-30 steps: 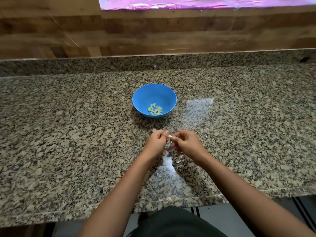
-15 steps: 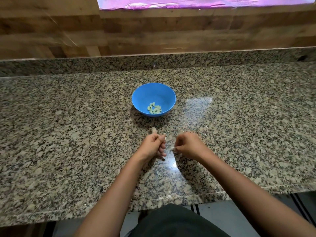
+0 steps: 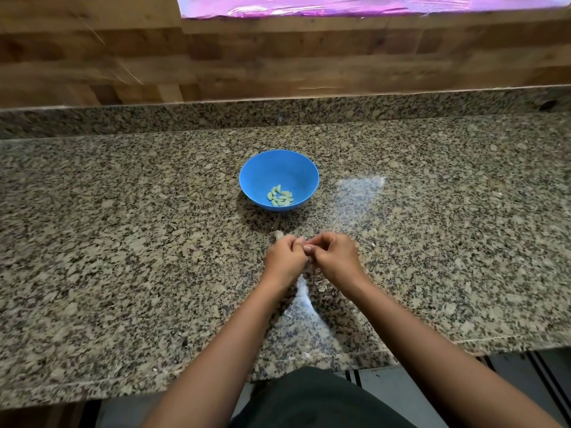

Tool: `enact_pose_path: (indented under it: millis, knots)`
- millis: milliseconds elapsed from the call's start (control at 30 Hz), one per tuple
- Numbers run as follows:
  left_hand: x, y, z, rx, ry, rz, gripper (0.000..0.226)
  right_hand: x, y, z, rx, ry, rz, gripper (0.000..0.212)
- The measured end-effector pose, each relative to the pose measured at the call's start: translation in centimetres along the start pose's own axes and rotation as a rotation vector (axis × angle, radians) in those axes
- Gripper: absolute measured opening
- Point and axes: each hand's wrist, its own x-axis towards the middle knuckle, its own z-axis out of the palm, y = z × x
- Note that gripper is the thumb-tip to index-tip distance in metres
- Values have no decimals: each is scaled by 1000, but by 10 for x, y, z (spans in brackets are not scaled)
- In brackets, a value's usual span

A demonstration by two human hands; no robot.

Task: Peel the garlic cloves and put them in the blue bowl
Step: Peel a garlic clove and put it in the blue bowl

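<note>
The left hand (image 3: 285, 261) and right hand (image 3: 335, 257) are meeting low over the surface (image 3: 123, 242), fingers curled tight. They are pinching what looks like a small garlic clove (image 3: 308, 249) between their fingertips, though it is mostly hidden. Just beyond them the blue bowl (image 3: 272, 168) is sitting upright, holding a cluster of peeled cloves (image 3: 280, 197). A pale scrap (image 3: 279, 234) is lying beside the left knuckles.

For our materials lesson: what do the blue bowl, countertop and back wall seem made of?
Blue bowl: likely plastic, even colour, soft sheen. Countertop: polished granite or lookalike, speckled, glossy reflection. Back wall: wood or wood-look planks, visible grain.
</note>
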Motion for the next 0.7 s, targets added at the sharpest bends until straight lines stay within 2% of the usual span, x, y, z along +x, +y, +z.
enact_pose_path:
  millis: [100, 267, 367, 567, 700]
  knots:
    - [2, 4, -1, 51, 12, 38, 24, 1, 1, -1, 43, 22, 10, 5]
    - [2, 0, -4, -389, -169, -79, 5, 11, -2, -16, 281, -67, 157, 7]
    - [5, -2, -9, -374, -175, -64, 10, 11, -5, -20, 341, -119, 200, 5]
    - [6, 9, -20, -402, -152, 16, 7, 13, -8, -26, 554, -167, 303, 10]
    - [5, 10, -23, -376, -192, 52, 11, 13, -8, -32, 652, -204, 378, 8]
